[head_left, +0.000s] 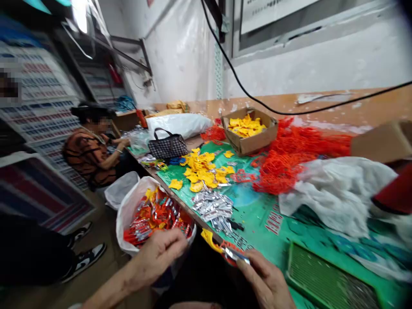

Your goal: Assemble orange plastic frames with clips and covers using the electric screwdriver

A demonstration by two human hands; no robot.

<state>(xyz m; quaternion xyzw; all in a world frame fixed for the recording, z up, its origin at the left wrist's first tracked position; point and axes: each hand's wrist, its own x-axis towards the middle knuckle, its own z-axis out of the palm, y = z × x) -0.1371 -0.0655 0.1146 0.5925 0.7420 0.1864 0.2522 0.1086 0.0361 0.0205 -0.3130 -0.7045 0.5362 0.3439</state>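
My right hand pinches a silver, orange and yellow piece at the near edge of the green-covered table. To its left, my left hand is closed with fingers curled, in front of a white-lined bin; whether it holds anything is hidden. That bin holds many red, silver and yellow pieces. A pile of silver strips lies on the table beyond my hands, and yellow pieces are heaped behind it.
Farther back stands a cardboard box of yellow pieces, beside tangled red netting. A green tray and white cloth lie at the right. A checkered bag and a seated person are at the left; another person stands nearer.
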